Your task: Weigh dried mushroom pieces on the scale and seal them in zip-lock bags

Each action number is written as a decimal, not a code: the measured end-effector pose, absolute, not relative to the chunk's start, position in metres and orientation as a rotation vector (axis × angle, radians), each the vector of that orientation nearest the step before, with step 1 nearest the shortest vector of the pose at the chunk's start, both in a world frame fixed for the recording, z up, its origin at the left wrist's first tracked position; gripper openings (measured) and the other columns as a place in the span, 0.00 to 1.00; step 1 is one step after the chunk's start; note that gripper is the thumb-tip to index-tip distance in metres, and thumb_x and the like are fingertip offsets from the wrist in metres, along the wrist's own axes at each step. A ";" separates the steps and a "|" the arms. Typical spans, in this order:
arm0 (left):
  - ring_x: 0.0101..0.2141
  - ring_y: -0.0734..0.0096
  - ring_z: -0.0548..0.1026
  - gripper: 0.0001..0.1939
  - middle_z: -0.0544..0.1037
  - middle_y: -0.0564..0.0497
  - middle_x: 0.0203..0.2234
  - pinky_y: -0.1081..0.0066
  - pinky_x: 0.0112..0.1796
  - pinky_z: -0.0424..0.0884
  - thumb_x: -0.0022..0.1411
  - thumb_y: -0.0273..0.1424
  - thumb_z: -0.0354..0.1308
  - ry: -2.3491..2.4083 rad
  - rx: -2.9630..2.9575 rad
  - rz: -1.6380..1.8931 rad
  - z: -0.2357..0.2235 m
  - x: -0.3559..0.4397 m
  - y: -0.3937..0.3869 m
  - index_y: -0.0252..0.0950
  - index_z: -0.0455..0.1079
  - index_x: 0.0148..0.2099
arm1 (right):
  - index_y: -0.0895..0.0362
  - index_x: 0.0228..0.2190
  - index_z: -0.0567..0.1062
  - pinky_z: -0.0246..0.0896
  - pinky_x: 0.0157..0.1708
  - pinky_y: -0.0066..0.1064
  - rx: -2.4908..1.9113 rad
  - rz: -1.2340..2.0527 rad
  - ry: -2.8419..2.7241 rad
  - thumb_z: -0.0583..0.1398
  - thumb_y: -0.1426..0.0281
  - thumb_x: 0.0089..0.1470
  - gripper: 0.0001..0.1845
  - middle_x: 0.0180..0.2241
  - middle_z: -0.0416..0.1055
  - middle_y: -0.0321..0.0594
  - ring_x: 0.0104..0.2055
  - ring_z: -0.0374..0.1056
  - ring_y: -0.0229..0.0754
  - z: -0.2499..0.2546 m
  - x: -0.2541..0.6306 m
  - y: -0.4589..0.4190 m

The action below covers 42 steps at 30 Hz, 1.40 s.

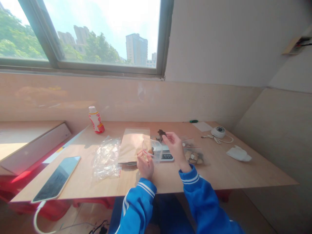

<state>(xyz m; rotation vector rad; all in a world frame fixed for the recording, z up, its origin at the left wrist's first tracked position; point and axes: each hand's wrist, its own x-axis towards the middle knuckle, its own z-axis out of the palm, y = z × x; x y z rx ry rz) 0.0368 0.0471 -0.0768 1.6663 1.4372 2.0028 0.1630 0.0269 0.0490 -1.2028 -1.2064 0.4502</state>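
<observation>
My left hand is closed on the edge of a clear zip bag, with a few brownish pieces showing in it. My right hand pinches a dark, crinkled dried piece between thumb and fingers, above and to the right of the bag's mouth. Partly hidden beneath the hands is a digital kitchen scale with its display facing me. A brown paper bag lies just left of the scale. Beside my right wrist, a clear bag of brown dried pieces rests on the table.
Clear plastic bags lie left of the paper bag. A phone with a white cable sits at the table's front left. A red-and-white bottle stands behind. To the right are a white dome camera and a crumpled tissue.
</observation>
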 end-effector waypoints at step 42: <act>0.46 0.57 0.70 0.11 0.71 0.38 0.42 0.53 0.48 0.67 0.64 0.34 0.48 1.378 1.542 2.130 -0.077 0.038 0.051 0.34 0.64 0.45 | 0.54 0.40 0.76 0.64 0.48 0.39 -1.495 0.210 -1.631 0.56 0.73 0.52 0.14 0.42 0.76 0.42 0.45 0.71 0.46 -0.032 0.182 0.086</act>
